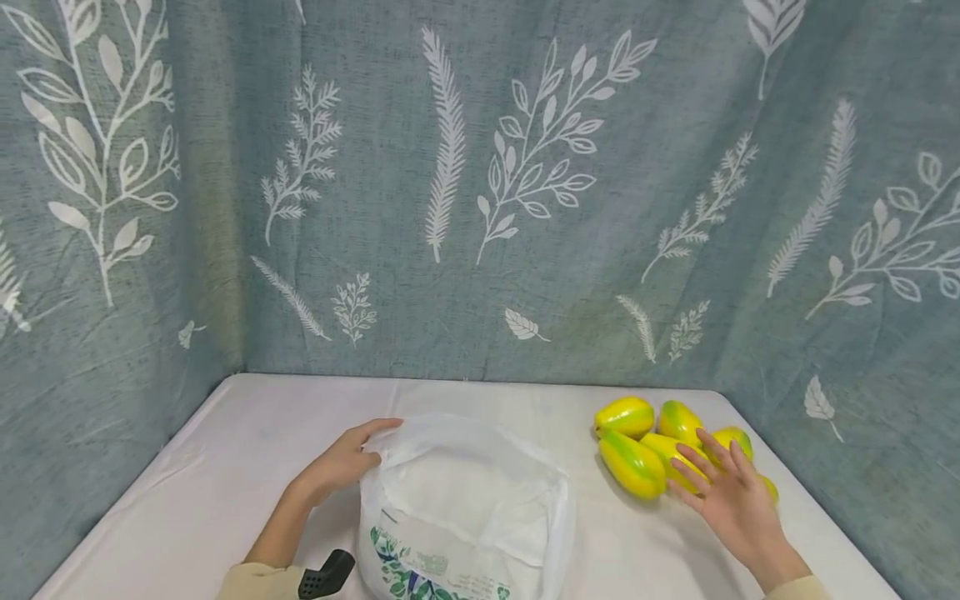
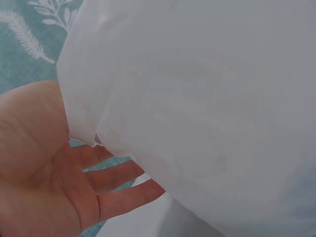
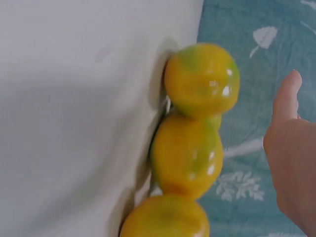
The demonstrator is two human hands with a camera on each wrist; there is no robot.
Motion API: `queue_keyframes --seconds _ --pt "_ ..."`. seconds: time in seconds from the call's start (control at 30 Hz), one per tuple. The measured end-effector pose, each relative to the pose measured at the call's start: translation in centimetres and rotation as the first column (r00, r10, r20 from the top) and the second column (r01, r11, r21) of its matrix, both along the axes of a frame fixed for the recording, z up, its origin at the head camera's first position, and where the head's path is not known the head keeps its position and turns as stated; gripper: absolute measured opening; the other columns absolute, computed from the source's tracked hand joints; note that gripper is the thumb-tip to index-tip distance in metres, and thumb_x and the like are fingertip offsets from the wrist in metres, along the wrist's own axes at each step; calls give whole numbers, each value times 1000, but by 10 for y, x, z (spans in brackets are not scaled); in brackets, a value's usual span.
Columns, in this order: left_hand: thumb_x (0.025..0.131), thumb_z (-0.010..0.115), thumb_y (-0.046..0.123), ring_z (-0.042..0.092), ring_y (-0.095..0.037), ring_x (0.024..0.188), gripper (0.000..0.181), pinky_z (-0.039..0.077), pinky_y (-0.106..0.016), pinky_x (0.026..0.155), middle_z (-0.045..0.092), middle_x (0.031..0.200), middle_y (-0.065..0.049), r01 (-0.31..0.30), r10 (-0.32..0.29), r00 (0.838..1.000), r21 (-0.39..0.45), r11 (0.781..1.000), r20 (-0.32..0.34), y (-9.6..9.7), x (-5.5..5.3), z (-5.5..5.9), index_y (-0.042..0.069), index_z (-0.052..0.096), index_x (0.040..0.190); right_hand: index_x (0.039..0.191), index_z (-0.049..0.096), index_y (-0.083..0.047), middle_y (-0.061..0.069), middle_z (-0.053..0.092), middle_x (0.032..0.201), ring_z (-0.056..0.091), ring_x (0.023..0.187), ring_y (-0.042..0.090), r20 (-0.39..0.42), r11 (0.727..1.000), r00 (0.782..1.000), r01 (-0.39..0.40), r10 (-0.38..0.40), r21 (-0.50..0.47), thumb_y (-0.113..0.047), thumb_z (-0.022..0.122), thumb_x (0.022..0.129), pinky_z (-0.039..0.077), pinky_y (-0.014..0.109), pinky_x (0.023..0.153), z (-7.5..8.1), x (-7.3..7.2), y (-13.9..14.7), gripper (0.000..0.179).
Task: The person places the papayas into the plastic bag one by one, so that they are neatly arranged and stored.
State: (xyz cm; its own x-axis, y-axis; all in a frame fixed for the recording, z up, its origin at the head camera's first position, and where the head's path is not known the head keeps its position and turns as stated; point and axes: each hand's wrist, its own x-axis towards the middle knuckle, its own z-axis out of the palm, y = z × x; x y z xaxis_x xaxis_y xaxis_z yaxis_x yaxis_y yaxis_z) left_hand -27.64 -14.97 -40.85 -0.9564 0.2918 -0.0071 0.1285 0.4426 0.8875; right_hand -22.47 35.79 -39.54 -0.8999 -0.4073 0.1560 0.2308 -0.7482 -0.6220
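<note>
A translucent white plastic bag [image 1: 472,508] with a printed leaf pattern stands with its mouth open toward the far side. My left hand [image 1: 341,462] holds its upper left rim. In the left wrist view, the bag's plastic [image 2: 197,98] covers the fingertips, while three lower fingers [image 2: 126,197] stretch out behind it. On the right lies a pile of several yellow-green papayas [image 1: 633,465], seen in a row in the right wrist view, where the middle papaya [image 3: 187,155] is plain. Above the pile's near right side, my right hand [image 1: 731,504] is spread, holding nothing.
A white cloth covers the table [image 1: 285,417]. Its back and sides meet a blue-green curtain [image 1: 465,317] with white leaf prints. The papayas lie near the table's right edge. A black device [image 1: 326,575] sits by the left sleeve.
</note>
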Motion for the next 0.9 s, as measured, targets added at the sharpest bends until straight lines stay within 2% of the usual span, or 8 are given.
queue_keyframes --seconds 0.27,0.5,0.6,0.7,0.77,0.8,0.83,0.9 --pt "85 41 -6 11 -52 135 58 14 -70 101 24 150 -27 -20 20 1000 15 1000 4 1 1 -5 2 41 143 124 60 -7 18 55 124 51 118 35 32 995 999 22 -19 -96 -37 28 104 33 52 103 3 13 39 48" --pt "85 41 -6 11 -53 135 58 15 -70 101 24 149 -28 -16 17 1000 15 1000 -13 2 0 -4 1 40 143 126 58 -3 22 55 124 50 117 41 5 982 998 56 -56 -178 -34 26 104 34 56 101 1 25 81 49" --pt "85 41 -6 12 -53 135 58 15 -70 101 24 149 -28 -17 17 1000 10 1000 -8 3 -1 -3 0 40 143 124 60 -3 24 57 122 52 114 43 41 981 997 71 -65 -179 -34 27 104 35 56 100 -4 29 97 50" --pt "85 41 -7 12 -53 135 58 16 -69 101 24 149 -29 -17 16 1000 10 1000 4 2 0 -5 -1 39 143 119 63 -3 23 59 115 55 108 44 117 978 985 142 -125 -150 -32 32 104 37 54 99 -10 33 110 46" --pt "85 41 -8 12 -54 134 59 17 -69 101 23 149 -30 -12 12 1000 8 1000 3 1 0 -5 -1 39 143 112 65 -5 20 60 109 58 101 41 182 969 959 235 -219 -76 -30 37 103 40 52 98 -12 35 116 39" --pt "85 42 -8 12 -54 134 59 17 -69 101 23 149 -30 -9 9 1000 7 1000 1 1 0 -5 -1 38 143 107 66 -7 17 61 104 60 97 39 226 957 933 289 -280 -9 -30 40 102 42 50 96 -11 36 119 36" --pt "85 42 -8 12 -54 134 59 17 -69 101 23 149 -30 -6 6 1000 6 1000 -2 2 0 -4 -1 38 143 102 67 -10 14 61 100 61 93 36 269 942 903 329 -336 71 -30 42 101 43 48 96 -11 36 122 32" --pt "84 42 -8 12 -54 134 59 18 -69 100 23 149 -30 -4 4 1000 4 1000 -3 2 -1 -4 -2 38 143 100 64 -18 7 60 93 62 86 29 350 895 826 377 -441 239 -33 46 99 45 43 94 -9 35 126 23"
